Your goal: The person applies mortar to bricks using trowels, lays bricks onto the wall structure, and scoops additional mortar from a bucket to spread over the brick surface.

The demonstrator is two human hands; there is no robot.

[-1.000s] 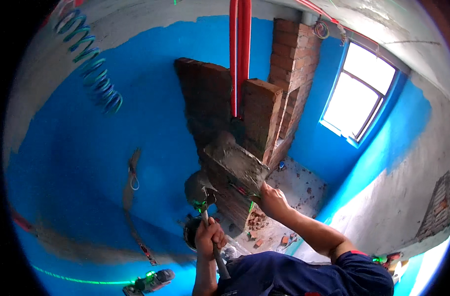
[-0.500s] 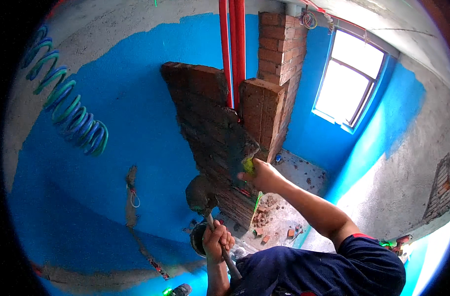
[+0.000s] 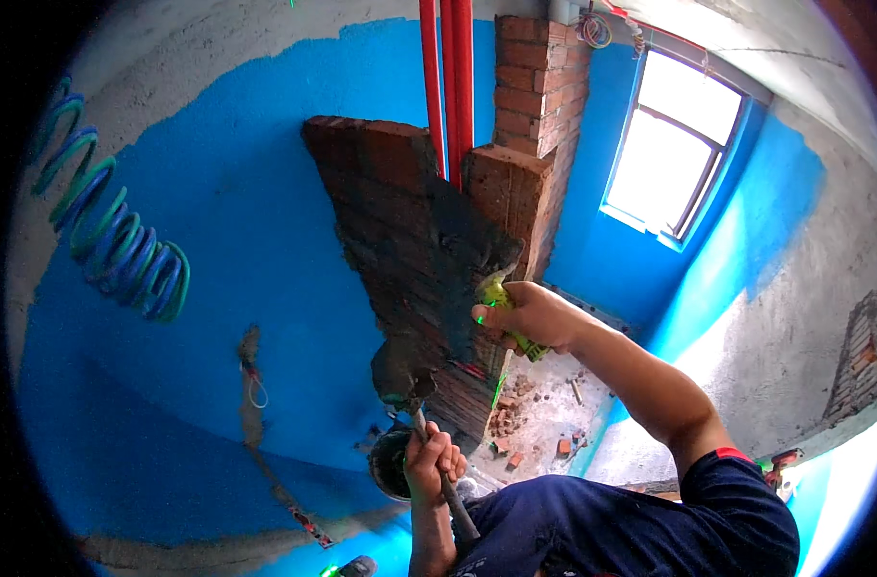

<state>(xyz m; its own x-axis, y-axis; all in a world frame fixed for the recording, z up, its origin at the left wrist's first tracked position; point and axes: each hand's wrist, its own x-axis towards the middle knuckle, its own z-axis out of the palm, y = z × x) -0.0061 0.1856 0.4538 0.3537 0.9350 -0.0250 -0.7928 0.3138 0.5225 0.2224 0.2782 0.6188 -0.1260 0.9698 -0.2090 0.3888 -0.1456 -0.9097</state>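
My left hand is closed around the wooden handle of a shovel-like tool, which slants up from my body. Wet grey mortar is heaped on its far end, close against the brickwork. In my right hand is a trowel with a yellow-green handle; the fingers wrap round it. The trowel's blade, smeared with mortar, is at the right edge of a low brick wall. Dark mortar covers much of that wall's face below the red pipes.
A dark bucket stands below my left hand. Brick rubble litters the floor at the wall's foot. Coiled blue-green hose hangs at left. A brick column and a window are behind. A cable sticks out of the blue wall.
My right hand has moved up and a little right with the trowel, and more of the trowel's handle shows. My left hand keeps its grip on the shovel-like tool. The view has shifted slightly.
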